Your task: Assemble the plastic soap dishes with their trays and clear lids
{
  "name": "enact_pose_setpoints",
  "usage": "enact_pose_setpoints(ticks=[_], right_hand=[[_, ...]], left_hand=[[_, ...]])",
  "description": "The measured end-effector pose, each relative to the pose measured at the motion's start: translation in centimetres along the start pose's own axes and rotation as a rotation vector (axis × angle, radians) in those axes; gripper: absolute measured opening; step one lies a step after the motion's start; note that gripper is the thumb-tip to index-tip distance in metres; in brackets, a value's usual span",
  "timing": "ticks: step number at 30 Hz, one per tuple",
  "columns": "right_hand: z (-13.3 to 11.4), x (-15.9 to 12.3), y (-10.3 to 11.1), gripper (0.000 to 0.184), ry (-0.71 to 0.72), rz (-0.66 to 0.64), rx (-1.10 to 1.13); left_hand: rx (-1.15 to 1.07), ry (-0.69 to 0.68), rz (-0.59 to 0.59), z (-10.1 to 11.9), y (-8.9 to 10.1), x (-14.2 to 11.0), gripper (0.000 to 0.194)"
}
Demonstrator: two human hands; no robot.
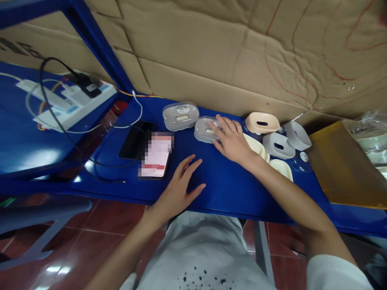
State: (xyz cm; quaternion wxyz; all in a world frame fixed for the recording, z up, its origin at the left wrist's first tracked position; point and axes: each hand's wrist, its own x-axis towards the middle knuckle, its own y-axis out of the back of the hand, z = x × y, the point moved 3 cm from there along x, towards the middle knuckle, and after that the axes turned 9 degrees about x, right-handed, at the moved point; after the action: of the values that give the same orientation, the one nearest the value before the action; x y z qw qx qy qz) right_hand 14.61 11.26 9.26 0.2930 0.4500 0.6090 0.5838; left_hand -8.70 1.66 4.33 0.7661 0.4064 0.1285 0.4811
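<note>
I had the right hand (pixel 232 139) over the right end of a translucent plastic case (pixel 203 129), fingers spread, though I could not tell whether they gripped it. That case lay on the blue tabletop (pixel 226 189), just beside a second translucent case (pixel 181 117). My left hand (pixel 179 186) hung wide, thumb apart from fingers, near a smartphone (pixel 155 155). Rightward sat a peach slotted box (pixel 270 126), cream pieces (pixel 282 167) and a cardboard box (pixel 338 173)

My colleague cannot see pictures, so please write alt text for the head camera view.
A person's right hand covers one end of a clear container on a blue table; the open left hand is near a lit phone.
</note>
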Motion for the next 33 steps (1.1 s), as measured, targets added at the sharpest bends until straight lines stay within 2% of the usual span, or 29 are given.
enact_pose_setpoints(ticks=[3,7,9,11,14,16,18,20,23,26,30,33], right_hand=[[1.3,-0.6,1.1,0.064,-0.111,0.07,-0.022],[2.2,-6.5,2.1,0.053,-0.178,0.035,-0.051],[1.3,-9.7,1.9,0.048,-0.153,-0.002,-0.048],[-0.5,-12.2,1.4,0.044,-0.075,-0.035,0.002],[-3.7,-13.7,0.5,0.046,0.093,-0.063,0.132],[-4.6,-13.6,0.5,0.044,0.196,-0.052,0.231],[-3.5,-13.0,1.0,0.039,0.212,0.004,0.288],[-0.5,-12.2,1.6,0.04,0.09,0.074,0.255],[5.2,-10.8,1.9,0.046,-0.185,0.11,0.111],[8.3,-9.1,1.1,0.048,-0.285,0.097,0.039],[8.2,-6.8,0.0,0.052,-0.341,0.148,0.005],[7.2,-5.7,-0.2,0.048,-0.296,0.145,0.073]], left_hand=[[0.016,0.002,-0.009,-0.1,-0.1,-0.1,0.066],[0.015,0.007,-0.016,-0.2,0.0,-0.1,0.065],[0.023,0.001,-0.019,-0.2,0.1,0.0,0.064],[0.05,-0.027,-0.018,0.0,0.0,0.0,0.065],[0.157,-0.148,-0.032,0.4,-0.4,-0.2,0.061],[0.256,-0.255,-0.056,0.8,-0.8,-0.4,0.056],[0.333,-0.327,-0.068,1.0,-1.1,-0.4,0.05],[0.383,-0.34,-0.045,1.0,-1.2,-0.4,0.041],[0.448,-0.299,0.01,1.2,-1.2,-0.2,0.032],[0.465,-0.267,0.02,1.4,-1.1,-0.1,0.031],[0.422,-0.24,-0.01,1.4,-1.1,0.0,0.032],[0.41,-0.24,-0.018,1.3,-1.1,0.0,0.033]])
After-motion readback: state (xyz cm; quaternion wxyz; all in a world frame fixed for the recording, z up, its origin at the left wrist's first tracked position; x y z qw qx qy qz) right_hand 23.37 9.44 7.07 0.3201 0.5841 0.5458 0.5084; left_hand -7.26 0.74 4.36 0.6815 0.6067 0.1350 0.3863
